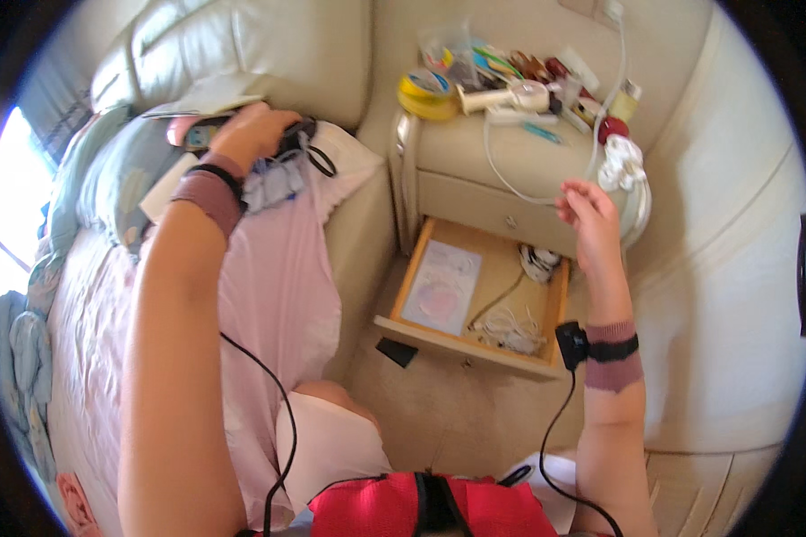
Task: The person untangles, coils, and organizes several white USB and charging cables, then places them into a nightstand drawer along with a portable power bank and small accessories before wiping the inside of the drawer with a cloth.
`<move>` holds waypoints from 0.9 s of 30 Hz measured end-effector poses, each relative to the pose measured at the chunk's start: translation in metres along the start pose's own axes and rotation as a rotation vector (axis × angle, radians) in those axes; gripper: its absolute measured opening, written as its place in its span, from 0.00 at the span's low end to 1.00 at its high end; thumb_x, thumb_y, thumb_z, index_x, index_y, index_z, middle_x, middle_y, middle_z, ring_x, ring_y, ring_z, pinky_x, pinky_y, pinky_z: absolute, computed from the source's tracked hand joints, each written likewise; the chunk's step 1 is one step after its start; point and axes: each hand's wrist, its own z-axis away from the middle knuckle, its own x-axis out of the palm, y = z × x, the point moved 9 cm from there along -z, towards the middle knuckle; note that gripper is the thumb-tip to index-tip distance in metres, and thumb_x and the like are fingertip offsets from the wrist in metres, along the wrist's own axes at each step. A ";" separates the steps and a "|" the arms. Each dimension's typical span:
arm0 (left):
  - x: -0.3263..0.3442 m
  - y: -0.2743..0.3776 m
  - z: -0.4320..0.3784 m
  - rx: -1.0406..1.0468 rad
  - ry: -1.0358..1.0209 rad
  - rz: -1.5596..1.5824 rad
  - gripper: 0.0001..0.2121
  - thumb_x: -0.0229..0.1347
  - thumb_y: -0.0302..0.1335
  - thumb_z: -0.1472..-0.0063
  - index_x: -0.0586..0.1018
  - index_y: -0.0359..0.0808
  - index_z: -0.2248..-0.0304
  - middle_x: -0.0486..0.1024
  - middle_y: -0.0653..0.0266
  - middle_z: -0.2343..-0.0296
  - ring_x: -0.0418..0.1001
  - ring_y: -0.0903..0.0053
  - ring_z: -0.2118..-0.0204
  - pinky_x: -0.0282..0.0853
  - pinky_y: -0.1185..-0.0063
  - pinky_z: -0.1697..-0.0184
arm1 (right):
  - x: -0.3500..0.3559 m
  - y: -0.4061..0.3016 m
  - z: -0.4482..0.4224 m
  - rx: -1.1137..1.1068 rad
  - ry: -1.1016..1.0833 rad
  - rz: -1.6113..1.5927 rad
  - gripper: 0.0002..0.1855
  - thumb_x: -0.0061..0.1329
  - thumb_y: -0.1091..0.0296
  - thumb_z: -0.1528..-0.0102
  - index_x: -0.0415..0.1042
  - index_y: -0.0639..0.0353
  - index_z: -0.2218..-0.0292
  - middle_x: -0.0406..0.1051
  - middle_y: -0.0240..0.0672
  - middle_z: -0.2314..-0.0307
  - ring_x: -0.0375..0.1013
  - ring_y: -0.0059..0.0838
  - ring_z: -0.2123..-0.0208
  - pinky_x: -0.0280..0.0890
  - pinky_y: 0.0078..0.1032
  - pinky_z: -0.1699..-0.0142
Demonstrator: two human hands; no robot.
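Note:
My left hand (258, 134) reaches over items piled at the head of the bed, its fingers on a black object (299, 134) with a strap loop; whether they grip it is hidden. Below lies a grey cloth bundle (272, 184). Before the nightstand (477, 151) my right hand (591, 211) is raised with curled fingers at a white cable (520, 193), which runs up to the nightstand top; whether the fingers pinch it is unclear. The lower drawer (490, 349) stands pulled out, holding a pale printed sheet or booklet (442, 288), a coiled white cable (510, 330) and a black-and-white item (539, 262).
Crowding the nightstand top are yellow tape rolls (426, 94), a white handheld device (504, 99), a teal item (543, 133) and a white cloth bundle (621, 163). A black flat object (396, 352) lies on the floor by the drawer. The bed (275, 268) is at left.

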 end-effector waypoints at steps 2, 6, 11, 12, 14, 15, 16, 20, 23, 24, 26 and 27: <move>0.001 0.011 -0.002 0.039 -0.021 -0.031 0.20 0.56 0.19 0.59 0.74 0.39 0.61 0.72 0.49 0.67 0.68 0.55 0.60 0.64 0.68 0.56 | -0.003 0.000 -0.005 -0.015 0.000 -0.034 0.10 0.43 0.72 0.45 0.70 0.64 0.61 0.70 0.31 0.67 0.70 0.20 0.68 0.65 0.18 0.64; -0.016 -0.001 0.013 0.150 0.184 0.034 0.29 0.60 0.19 0.62 0.68 0.38 0.56 0.74 0.53 0.64 0.69 0.56 0.56 0.64 0.69 0.53 | -0.004 0.003 -0.006 0.025 -0.014 -0.049 0.10 0.44 0.72 0.45 0.70 0.64 0.62 0.72 0.32 0.69 0.70 0.21 0.70 0.65 0.18 0.64; -0.070 -0.043 0.016 -0.007 0.515 0.364 0.27 0.63 0.33 0.53 0.67 0.35 0.54 0.73 0.51 0.60 0.70 0.60 0.55 0.63 0.73 0.53 | -0.004 0.002 -0.004 0.050 -0.013 -0.074 0.09 0.44 0.71 0.45 0.71 0.64 0.62 0.72 0.33 0.69 0.70 0.21 0.71 0.66 0.18 0.65; -0.084 -0.037 0.015 -0.060 0.582 0.429 0.27 0.63 0.37 0.52 0.68 0.32 0.55 0.73 0.49 0.61 0.71 0.62 0.57 0.64 0.73 0.54 | -0.003 0.000 -0.002 0.054 -0.010 -0.073 0.09 0.44 0.72 0.45 0.71 0.64 0.62 0.73 0.33 0.70 0.70 0.20 0.71 0.66 0.18 0.65; -0.114 -0.032 0.016 -0.171 0.701 0.508 0.29 0.63 0.42 0.52 0.70 0.30 0.57 0.74 0.55 0.63 0.72 0.67 0.61 0.66 0.74 0.57 | 0.004 0.000 -0.003 0.055 -0.062 -0.097 0.09 0.44 0.72 0.45 0.71 0.64 0.62 0.73 0.33 0.70 0.70 0.20 0.72 0.66 0.18 0.65; -0.126 -0.014 0.022 -0.243 0.786 0.622 0.29 0.63 0.43 0.52 0.70 0.29 0.57 0.74 0.57 0.64 0.73 0.69 0.62 0.66 0.75 0.58 | 0.005 -0.002 -0.003 0.051 -0.089 -0.107 0.09 0.44 0.72 0.45 0.71 0.64 0.62 0.73 0.34 0.70 0.70 0.20 0.72 0.66 0.18 0.65; -0.126 0.005 0.018 -0.203 0.726 0.963 0.30 0.63 0.43 0.52 0.69 0.28 0.57 0.73 0.60 0.65 0.72 0.72 0.64 0.66 0.79 0.61 | 0.007 -0.001 -0.003 0.048 -0.107 -0.111 0.09 0.45 0.72 0.45 0.71 0.64 0.62 0.73 0.33 0.71 0.70 0.19 0.72 0.66 0.17 0.65; -0.082 0.144 0.004 -0.238 0.034 1.835 0.24 0.58 0.42 0.46 0.69 0.34 0.55 0.70 0.58 0.59 0.70 0.66 0.59 0.67 0.67 0.54 | 0.027 -0.012 0.008 0.058 -0.200 -0.105 0.10 0.46 0.69 0.45 0.71 0.64 0.61 0.73 0.33 0.71 0.70 0.18 0.71 0.66 0.16 0.65; -0.039 0.249 0.018 -0.273 -0.284 1.977 0.22 0.55 0.41 0.43 0.69 0.36 0.55 0.72 0.59 0.62 0.72 0.65 0.58 0.67 0.58 0.54 | 0.048 -0.020 0.021 0.068 -0.320 -0.108 0.13 0.47 0.66 0.45 0.70 0.63 0.60 0.72 0.34 0.69 0.70 0.19 0.69 0.65 0.16 0.65; -0.023 0.284 0.025 -0.295 -0.408 2.025 0.21 0.55 0.41 0.43 0.68 0.36 0.55 0.73 0.60 0.63 0.72 0.65 0.58 0.68 0.57 0.56 | 0.051 -0.022 0.026 0.073 -0.349 -0.057 0.19 0.49 0.62 0.46 0.68 0.64 0.56 0.71 0.35 0.66 0.70 0.20 0.67 0.65 0.18 0.65; 0.022 0.335 0.033 -0.334 -0.647 2.081 0.20 0.53 0.40 0.41 0.69 0.36 0.55 0.73 0.61 0.63 0.73 0.66 0.59 0.69 0.57 0.57 | 0.055 -0.021 0.035 0.034 -0.431 0.072 0.24 0.52 0.59 0.47 0.66 0.66 0.54 0.71 0.36 0.65 0.70 0.22 0.66 0.65 0.20 0.63; 0.039 0.352 0.036 -0.370 -0.672 2.076 0.19 0.51 0.40 0.40 0.69 0.36 0.54 0.73 0.60 0.62 0.73 0.66 0.60 0.69 0.57 0.56 | 0.058 -0.020 0.038 0.014 -0.481 0.136 0.26 0.53 0.58 0.48 0.65 0.66 0.53 0.71 0.37 0.65 0.70 0.23 0.66 0.65 0.21 0.63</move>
